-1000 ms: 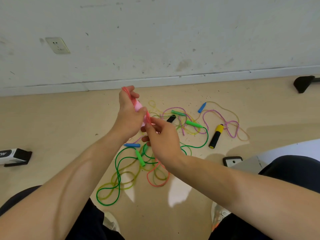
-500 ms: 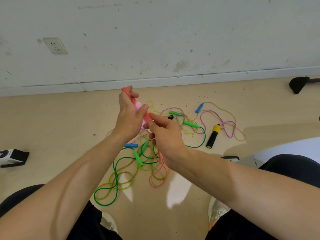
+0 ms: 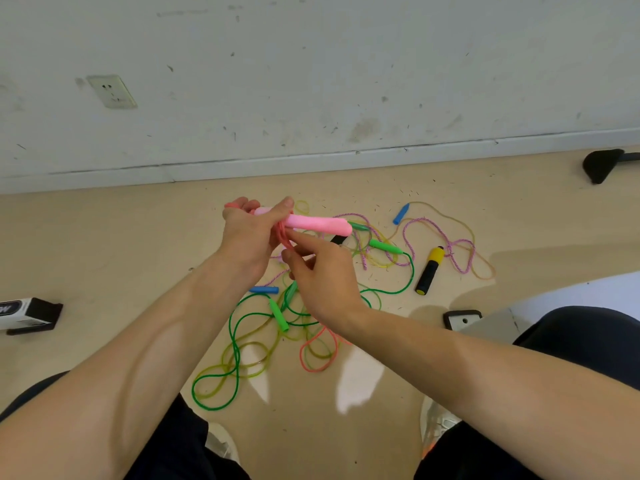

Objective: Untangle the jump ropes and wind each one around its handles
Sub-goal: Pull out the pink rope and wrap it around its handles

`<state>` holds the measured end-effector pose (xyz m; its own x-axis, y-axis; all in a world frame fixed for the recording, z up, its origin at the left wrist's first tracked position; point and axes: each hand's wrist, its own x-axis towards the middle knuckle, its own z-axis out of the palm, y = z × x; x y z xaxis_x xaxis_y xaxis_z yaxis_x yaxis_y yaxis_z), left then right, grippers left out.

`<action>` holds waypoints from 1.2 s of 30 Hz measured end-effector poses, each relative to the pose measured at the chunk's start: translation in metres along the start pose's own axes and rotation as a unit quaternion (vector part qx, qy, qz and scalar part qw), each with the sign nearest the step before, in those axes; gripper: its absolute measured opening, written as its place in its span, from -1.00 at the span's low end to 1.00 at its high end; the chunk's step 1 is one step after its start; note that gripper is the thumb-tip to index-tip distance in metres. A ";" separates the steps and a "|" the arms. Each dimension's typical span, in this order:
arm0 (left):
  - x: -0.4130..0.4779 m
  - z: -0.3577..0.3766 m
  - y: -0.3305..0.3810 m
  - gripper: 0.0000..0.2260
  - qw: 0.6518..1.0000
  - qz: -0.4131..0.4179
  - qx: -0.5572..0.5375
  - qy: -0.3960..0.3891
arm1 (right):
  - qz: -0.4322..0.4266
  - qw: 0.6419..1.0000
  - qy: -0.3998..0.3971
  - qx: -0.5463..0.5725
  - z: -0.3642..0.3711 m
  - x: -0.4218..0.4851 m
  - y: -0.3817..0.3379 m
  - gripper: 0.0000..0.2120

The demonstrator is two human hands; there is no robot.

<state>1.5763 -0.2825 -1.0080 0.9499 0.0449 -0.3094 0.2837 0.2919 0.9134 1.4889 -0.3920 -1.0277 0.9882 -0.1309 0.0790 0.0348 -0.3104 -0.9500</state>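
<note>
My left hand grips the pink handles, which stick out level to the right. The orange-red rope loops around the handles beside my thumb and trails down to a coil on the floor. Just below the handles, my right hand pinches that rope between thumb and forefinger. A tangle of ropes lies on the floor underneath: a green rope with green handles, a yellowish rope, a blue handle and a purple braided rope.
A black and yellow handle lies right of the tangle, another blue handle behind it. A black and white box sits at far left, a small dark device by my right knee. The wall with its socket runs close behind.
My left hand has turned the pink handles from upright to level, pointing right. My right hand has moved below them along the orange-red rope.
</note>
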 end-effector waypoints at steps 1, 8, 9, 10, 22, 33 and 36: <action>0.000 -0.002 0.001 -0.34 1.000 -0.004 -0.008 -0.001 | 0.005 1.000 0.000 0.001 0.001 0.001 0.000 -0.80; -0.003 -0.006 0.026 -0.87 0.997 -0.029 -0.029 -0.065 | 0.071 0.982 -0.163 0.066 -0.016 0.017 0.019 -0.54; -0.004 -0.007 0.029 -0.84 0.996 -0.031 -0.038 -0.080 | 0.083 0.972 -0.199 0.089 -0.021 0.020 0.019 -0.57; -0.005 -0.008 0.032 -0.78 0.993 -0.035 -0.051 -0.099 | 0.097 0.961 -0.232 0.118 -0.026 0.024 0.020 -0.59; -0.024 -0.010 0.034 -0.45 0.954 -0.073 0.126 -0.261 | 0.048 0.949 -0.244 -0.193 -0.080 0.068 0.018 -0.51; -0.022 -0.017 0.033 -0.37 0.862 0.144 0.400 -0.276 | 0.269 0.910 -0.300 0.098 -0.085 0.070 0.005 -0.73; -0.018 -0.019 0.024 -0.37 0.815 0.217 0.459 -0.278 | 0.336 0.866 -0.344 0.135 -0.082 0.064 -0.001 -0.78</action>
<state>1.5633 -0.2576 -0.9852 0.8270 -0.5615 0.0297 -0.3590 -0.4865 0.7965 1.5400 -0.4770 -0.9964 0.6501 0.4243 -0.6303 -0.6417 -0.1377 -0.7545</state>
